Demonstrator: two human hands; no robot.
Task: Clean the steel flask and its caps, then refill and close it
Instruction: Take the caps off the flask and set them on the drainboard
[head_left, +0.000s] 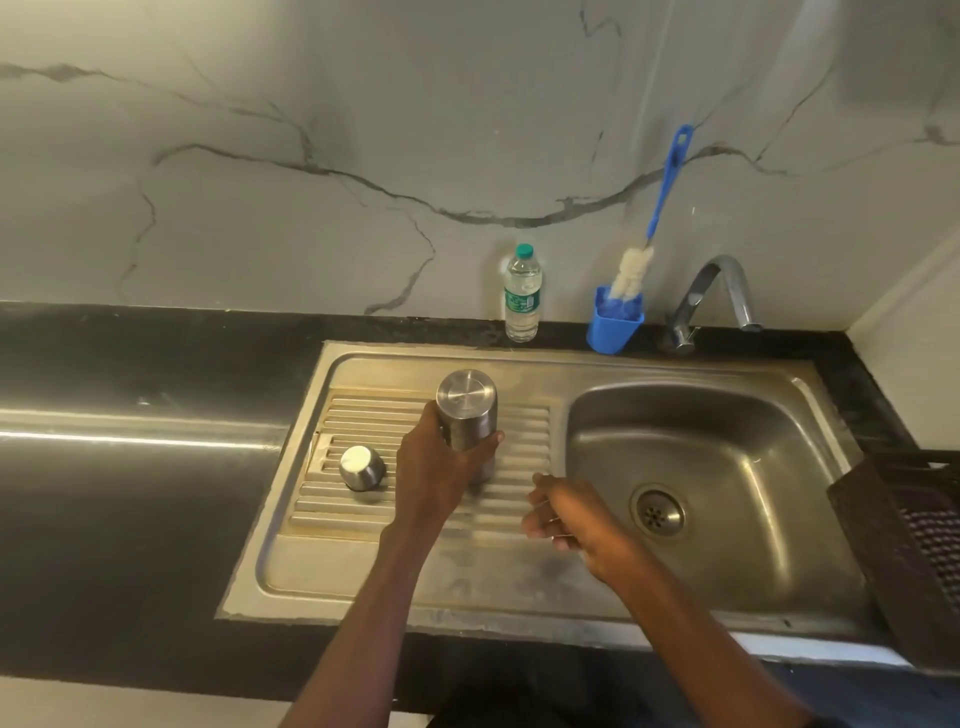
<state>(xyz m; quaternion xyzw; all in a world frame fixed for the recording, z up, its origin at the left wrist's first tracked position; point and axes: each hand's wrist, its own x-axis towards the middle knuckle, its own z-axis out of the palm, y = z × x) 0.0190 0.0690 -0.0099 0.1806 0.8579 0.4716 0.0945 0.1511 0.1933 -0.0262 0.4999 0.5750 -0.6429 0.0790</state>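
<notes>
The steel flask (467, 410) stands upside down on the ribbed drainboard (519, 431), its flat base facing up. My left hand (436, 467) grips its body from the left, thumb wrapped round the front. A steel cap (362, 466) sits upside down on the drainboard to the left of that hand. My right hand (563, 512) hovers over the drainboard's right edge beside the basin with its fingers loosely curled; I cannot tell whether it holds anything small. The flask's mouth is hidden against the drainboard.
The sink basin (727, 467) with its drain lies to the right, under a curved tap (727, 291). A plastic water bottle (522, 296) and a blue holder (615, 325) with a blue-handled bottle brush (660, 208) stand against the wall. A dark crate (914, 540) sits at right.
</notes>
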